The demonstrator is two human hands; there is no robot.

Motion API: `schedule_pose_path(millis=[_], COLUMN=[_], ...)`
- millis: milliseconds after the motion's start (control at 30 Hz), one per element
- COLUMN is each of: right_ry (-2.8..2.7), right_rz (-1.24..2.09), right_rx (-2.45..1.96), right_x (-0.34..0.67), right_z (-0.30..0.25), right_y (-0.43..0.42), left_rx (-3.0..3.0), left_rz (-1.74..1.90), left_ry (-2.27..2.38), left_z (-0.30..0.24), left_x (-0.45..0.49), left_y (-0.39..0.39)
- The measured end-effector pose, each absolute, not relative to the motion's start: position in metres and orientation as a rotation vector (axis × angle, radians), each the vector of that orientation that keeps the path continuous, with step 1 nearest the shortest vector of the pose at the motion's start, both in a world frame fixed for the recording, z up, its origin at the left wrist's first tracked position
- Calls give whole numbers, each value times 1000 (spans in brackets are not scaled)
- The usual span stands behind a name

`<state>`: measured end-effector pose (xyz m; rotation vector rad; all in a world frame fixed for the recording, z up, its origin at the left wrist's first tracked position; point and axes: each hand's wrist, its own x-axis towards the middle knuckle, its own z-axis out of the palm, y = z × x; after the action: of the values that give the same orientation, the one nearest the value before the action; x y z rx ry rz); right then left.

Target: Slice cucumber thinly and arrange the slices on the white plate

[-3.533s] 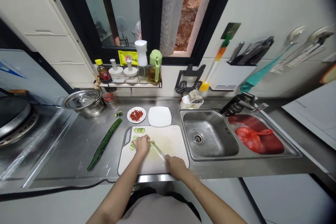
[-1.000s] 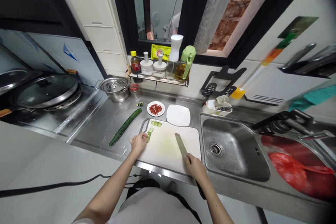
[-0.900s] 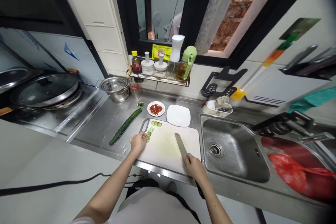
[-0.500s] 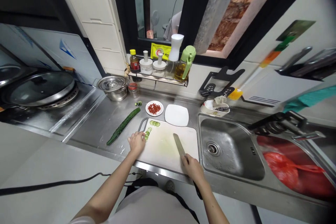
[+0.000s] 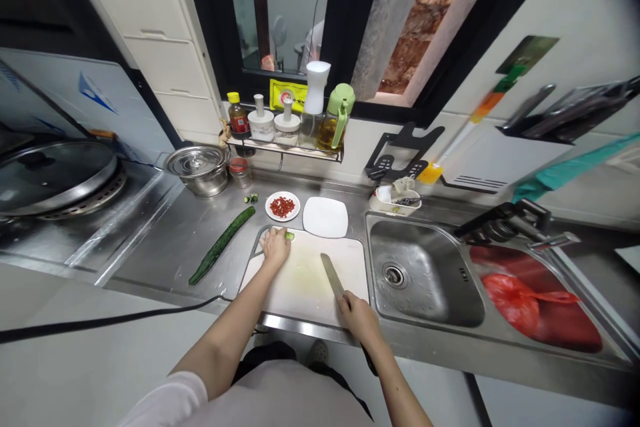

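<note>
My left hand [image 5: 275,247] is at the upper left corner of the white cutting board [image 5: 305,287], fingers curled down over the cucumber slices [image 5: 289,235]. One bit of green shows past the fingertips; the other slices are hidden under the hand. In my right hand [image 5: 357,317] is a kitchen knife [image 5: 332,275], its blade lying over the right half of the board and pointing away from me. A long uncut cucumber [image 5: 221,245] rests on the steel counter left of the board.
Beyond the board sit a plate of chopped red pieces [image 5: 283,206] and a white square plate [image 5: 325,217]. Cucumber ends [image 5: 251,199] lie beside a lidded steel pot [image 5: 200,170]. To the right is the sink [image 5: 425,273], with a red bag [image 5: 515,303] further over.
My left hand has moved forward along the board's left edge, from the nearer slices to the farther ones, which it now covers. The knife stays at about the same place over the board.
</note>
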<state>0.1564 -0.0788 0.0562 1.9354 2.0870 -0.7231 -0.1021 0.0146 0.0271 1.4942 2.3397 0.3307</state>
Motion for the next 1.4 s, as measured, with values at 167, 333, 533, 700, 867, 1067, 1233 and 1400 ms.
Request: schedule_pose_path(millis=[167,333,533,700,867,1067,1233,1400], right_ry=[2060,2048,2057,2078,2090,2123,2137,2133], right_rz=[-740,-751,-748,-758,-747,-718,-710,-709], right_rx=[1947,1946,1953,1936,1888,1817,1781,1765], right_x=[159,158,154,149,143,134,128,125], right_z=[57,61,61,64,71,75,73,73], right_y=[-82,-82,-80,-78,-80,-88,-90,-87], left_rx=[1616,1681,1554,1330,1260,1458,1547,1514], left_rz=[210,222,357,445,408,263,216,179], left_ry=[2315,2288,2252,2085,2000,2062,2128,2148], left_z=[22,22,28,31,20,15,17,16], left_x=[-103,-104,-102,-92,-76,-65,-65,-67], left_y=[26,27,24,10,-7,-11,-9,-5])
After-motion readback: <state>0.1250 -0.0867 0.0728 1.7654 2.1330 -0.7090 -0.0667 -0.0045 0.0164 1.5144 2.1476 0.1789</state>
